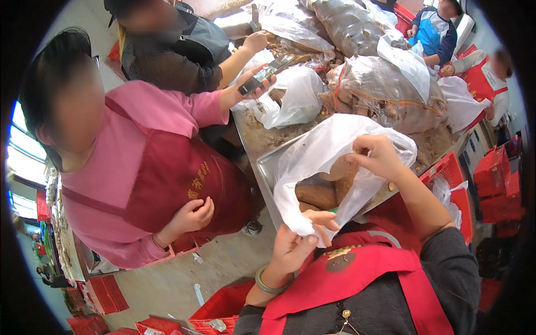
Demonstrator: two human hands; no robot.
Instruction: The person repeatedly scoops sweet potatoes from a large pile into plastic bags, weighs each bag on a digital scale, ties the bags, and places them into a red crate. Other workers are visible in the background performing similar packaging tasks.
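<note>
A white plastic bag point(310, 142) stands with its mouth spread wide on a metal tray point(266, 163). Inside lie several brown root vegetables point(318, 194), partly hidden by the plastic, with a small green patch beside them. My left hand point(301, 236), a bangle on its wrist, grips the bag's near rim between the fingers. On the opposite side, my right hand point(374, 157) pinches the plastic near the far right of the opening.
Large plastic sacks of roots point(385, 92) crowd the table point(268, 130) behind the bag. At left, a person in a red apron point(188, 180) holds a phone point(266, 75). Others work around the table. Red crates point(456, 180) stand at right; another crate point(222, 305) is below left.
</note>
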